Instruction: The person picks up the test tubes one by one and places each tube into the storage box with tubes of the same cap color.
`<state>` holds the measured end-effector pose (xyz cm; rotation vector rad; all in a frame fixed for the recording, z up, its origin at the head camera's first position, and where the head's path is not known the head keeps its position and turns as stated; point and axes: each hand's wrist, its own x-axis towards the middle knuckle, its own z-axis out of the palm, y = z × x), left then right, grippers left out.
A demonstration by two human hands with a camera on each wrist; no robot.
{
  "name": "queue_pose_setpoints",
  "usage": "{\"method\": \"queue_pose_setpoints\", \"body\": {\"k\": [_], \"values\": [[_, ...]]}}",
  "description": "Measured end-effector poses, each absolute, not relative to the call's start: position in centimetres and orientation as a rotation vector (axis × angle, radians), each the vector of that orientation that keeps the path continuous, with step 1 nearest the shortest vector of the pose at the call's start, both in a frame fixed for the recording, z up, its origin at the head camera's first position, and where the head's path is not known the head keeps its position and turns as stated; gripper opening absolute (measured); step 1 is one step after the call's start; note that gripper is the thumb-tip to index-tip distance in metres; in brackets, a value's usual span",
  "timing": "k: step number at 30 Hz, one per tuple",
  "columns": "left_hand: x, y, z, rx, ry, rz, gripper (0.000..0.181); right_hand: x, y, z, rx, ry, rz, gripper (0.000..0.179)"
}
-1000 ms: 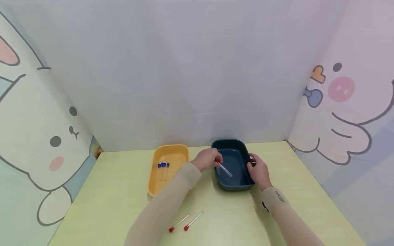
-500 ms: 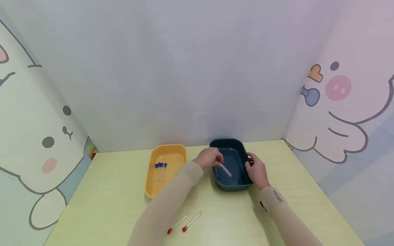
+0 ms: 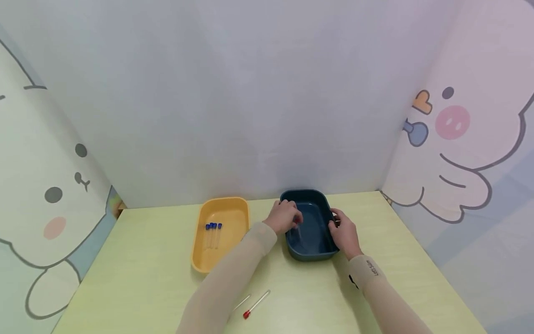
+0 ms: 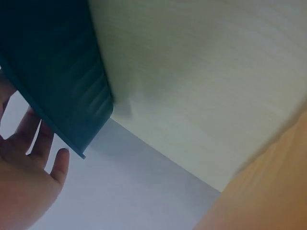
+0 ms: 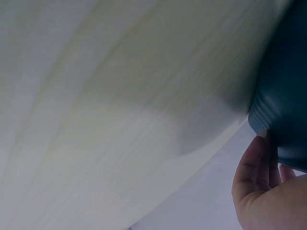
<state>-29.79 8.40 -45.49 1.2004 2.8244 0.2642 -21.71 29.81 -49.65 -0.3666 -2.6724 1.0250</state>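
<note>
My left hand point(image 3: 283, 216) reaches over the left rim of the dark blue tray point(image 3: 310, 256). Its thumb and fingers pinch a red-capped test tube point(image 3: 297, 221); only a bit of red shows, and most of the tube is hidden or too faint to make out. In the left wrist view, the fingers of that hand point(image 4: 29, 177) are at the tray's rim, with the tube out of sight. My right hand point(image 3: 345, 233) grips the tray's right wall, and the right wrist view shows its thumb on the outside of the blue wall point(image 5: 283, 115).
Several blue-capped test tubes point(image 3: 213, 235) lie side by side in a yellow tray point(image 3: 199, 260) on the left. Nearer me on the table point(image 3: 308, 301) lie a red-capped tube point(image 3: 256, 305) and another tube point(image 3: 242, 302), partly covered by my left sleeve. A pale curtain point(image 3: 250, 116) stands behind.
The tube in my left hand, earlier slanting clearly over the blue tray, is now barely visible as the hand has turned. My left sleeve now covers one loose tube's cap. The view has shifted slightly.
</note>
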Motion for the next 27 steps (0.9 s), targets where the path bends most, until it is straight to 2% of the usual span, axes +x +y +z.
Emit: {"method": "queue_pose_setpoints", "body": {"k": [5, 19, 27], "values": [[-29.6, 8.3, -45.5, 1.142, 2.860, 0.290, 0.027, -21.8, 29.6, -49.4, -0.365, -2.662, 1.034, 0.046], [-28.9, 7.5, -44.5, 1.103, 2.849, 0.377, 0.032, -21.7, 29.6, -49.1, -0.362, -2.674, 1.053, 0.046], [-28.0, 6.4, -42.3, 1.058, 2.829, 0.457, 0.035, -21.5, 29.9, -49.1, -0.358, -2.683, 1.061, 0.047]]}}
